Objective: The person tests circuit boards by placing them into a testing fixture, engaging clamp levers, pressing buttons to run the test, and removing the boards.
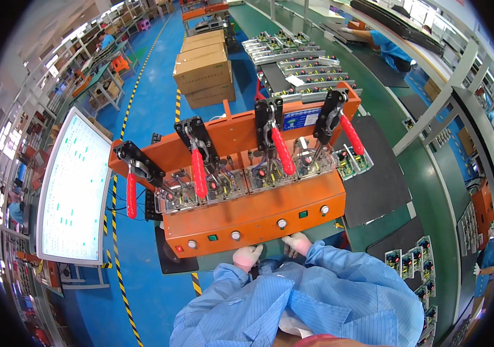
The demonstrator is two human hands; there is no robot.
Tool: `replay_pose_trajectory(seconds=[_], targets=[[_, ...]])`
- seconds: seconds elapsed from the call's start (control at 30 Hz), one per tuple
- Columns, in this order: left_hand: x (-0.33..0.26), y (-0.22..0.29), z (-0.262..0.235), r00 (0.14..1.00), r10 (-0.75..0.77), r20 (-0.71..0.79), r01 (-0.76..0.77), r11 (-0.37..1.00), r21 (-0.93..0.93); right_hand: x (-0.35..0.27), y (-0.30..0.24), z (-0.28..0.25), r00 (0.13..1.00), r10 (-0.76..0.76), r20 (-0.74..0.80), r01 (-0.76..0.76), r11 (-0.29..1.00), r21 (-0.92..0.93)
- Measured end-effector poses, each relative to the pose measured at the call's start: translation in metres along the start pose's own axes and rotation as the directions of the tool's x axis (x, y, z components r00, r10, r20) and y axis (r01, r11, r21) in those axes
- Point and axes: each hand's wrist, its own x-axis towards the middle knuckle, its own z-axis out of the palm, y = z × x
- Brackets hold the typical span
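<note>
An orange test fixture [258, 215] stands on the bench in front of me. Four toggle clamps line its upper part, their red handles [199, 173] pointing down. Under them, clear plates [218, 186] cover small circuit boards, partly hidden by the clamps. My left hand [248, 256], in a white glove, rests by the bench's near edge below the fixture's front panel. Near the panel's lower edge lies my right hand [298, 243], also gloved, its thumb apart from its fingers. Both hands look loosely open, and I see nothing in them. Some fingertips are hidden.
A large white monitor [72, 191] stands left of the fixture. A circuit board [352, 162] lies beside the fixture's right end, next to a black mat [377, 173]. More boards [412, 263] sit at right. Stacked cartons [203, 69] and rows of boards [316, 72] stand beyond.
</note>
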Motion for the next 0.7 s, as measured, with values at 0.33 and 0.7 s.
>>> replay_pose_trajectory(seconds=[0.33, 0.7], targets=[[-0.0021, 0.0033, -0.0006, 1.000, -0.014, -0.014, 0.014, 1.000, -0.008, -0.0014, -0.0008, -0.0003, 1.000, 0.003, 0.004, -0.003, 1.000, -0.002], [-0.0022, 0.0025, -0.0015, 1.000, 0.005, 0.024, -0.003, 0.999, -0.051, 0.0008, 0.0013, -0.0013, 1.000, 0.010, 0.014, -0.010, 1.000, -0.020]])
